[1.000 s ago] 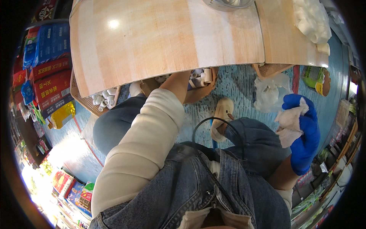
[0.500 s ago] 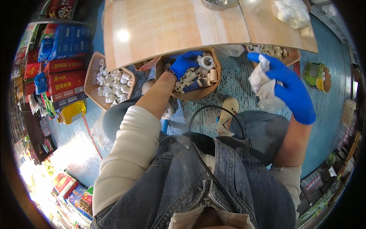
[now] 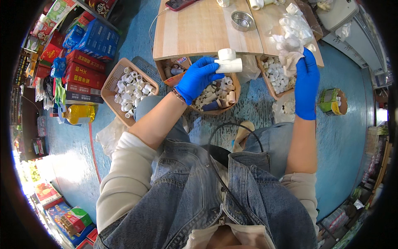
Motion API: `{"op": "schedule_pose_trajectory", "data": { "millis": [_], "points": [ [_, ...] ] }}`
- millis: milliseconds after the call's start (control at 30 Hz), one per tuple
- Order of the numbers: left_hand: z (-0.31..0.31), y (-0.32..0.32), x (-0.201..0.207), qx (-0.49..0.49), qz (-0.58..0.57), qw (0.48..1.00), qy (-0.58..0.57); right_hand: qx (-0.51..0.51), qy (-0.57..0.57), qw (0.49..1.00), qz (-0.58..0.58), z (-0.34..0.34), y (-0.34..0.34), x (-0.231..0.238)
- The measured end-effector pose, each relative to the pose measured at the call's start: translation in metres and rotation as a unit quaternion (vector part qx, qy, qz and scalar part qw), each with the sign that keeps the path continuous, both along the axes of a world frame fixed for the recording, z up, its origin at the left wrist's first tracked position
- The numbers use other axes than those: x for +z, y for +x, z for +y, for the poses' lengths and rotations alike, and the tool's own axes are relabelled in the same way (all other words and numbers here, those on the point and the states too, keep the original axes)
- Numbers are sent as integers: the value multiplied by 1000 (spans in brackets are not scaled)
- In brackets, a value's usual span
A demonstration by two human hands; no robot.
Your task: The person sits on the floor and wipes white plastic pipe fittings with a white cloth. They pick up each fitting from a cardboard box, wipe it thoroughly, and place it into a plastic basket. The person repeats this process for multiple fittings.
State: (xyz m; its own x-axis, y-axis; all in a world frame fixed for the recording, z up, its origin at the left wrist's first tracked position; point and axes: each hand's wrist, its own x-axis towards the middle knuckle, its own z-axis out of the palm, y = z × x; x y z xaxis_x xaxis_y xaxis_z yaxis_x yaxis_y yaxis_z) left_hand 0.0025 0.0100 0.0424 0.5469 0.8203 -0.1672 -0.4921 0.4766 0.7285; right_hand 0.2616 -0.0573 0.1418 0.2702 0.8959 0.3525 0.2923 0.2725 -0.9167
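A white plastic pipe tee (image 3: 229, 65) is gripped in my left hand (image 3: 198, 79), which wears a blue glove. It is held over the table's front edge, above a cardboard box (image 3: 237, 94) of mixed pipe fittings. My right hand (image 3: 307, 85), also blue-gloved, pinches a crumpled whitish cloth (image 3: 291, 58) at the table's right front corner. Behind the cloth, partly covered by it, lies a clear plastic bag (image 3: 295, 27) with white pieces. A metal bowl (image 3: 242, 20) stands farther back on the wooden table (image 3: 195, 31).
Baskets of white fittings flank the box: a pink basket (image 3: 108, 92) at left and another basket (image 3: 263, 74) under the table's right side. A green-patterned carton (image 3: 327, 103) stands on the floor at right. Stacked boxes (image 3: 85, 68) and a yellow oil bottle (image 3: 78, 114) are at far left.
My left hand has risen out of the cardboard box with the pipe tee. My right hand has brought the cloth up to the table's corner. The view has shifted, showing more tabletop.
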Motion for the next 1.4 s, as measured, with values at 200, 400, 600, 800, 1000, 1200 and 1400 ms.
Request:
{"op": "schedule_pose_trajectory", "data": {
  "millis": [200,400,600,800,1000,1200,1400],
  "points": [
    [-1,-2,-17,-79,-180,978,-65,281,19,886,-368,5,-71,-3],
    [3,-7,-34,-15,-142,989,-47,252,0,945,-210,36,-87,-24],
    [4,-4,-16,-34,-248,963,-104,148,-139,977,-64,49,-73,-37],
    [14,-2,-4,-5,-253,954,-163,76,-155,982,72,50,-66,-33],
    [-10,23,2,121,40,988,90,108,-39,985,131,41,-117,-54],
    [-23,24,7,63,155,937,308,27,-88,949,300,64,-93,-54],
    [-4,-8,17,93,246,880,396,194,-145,840,485,67,-56,-39]
  ]
}}
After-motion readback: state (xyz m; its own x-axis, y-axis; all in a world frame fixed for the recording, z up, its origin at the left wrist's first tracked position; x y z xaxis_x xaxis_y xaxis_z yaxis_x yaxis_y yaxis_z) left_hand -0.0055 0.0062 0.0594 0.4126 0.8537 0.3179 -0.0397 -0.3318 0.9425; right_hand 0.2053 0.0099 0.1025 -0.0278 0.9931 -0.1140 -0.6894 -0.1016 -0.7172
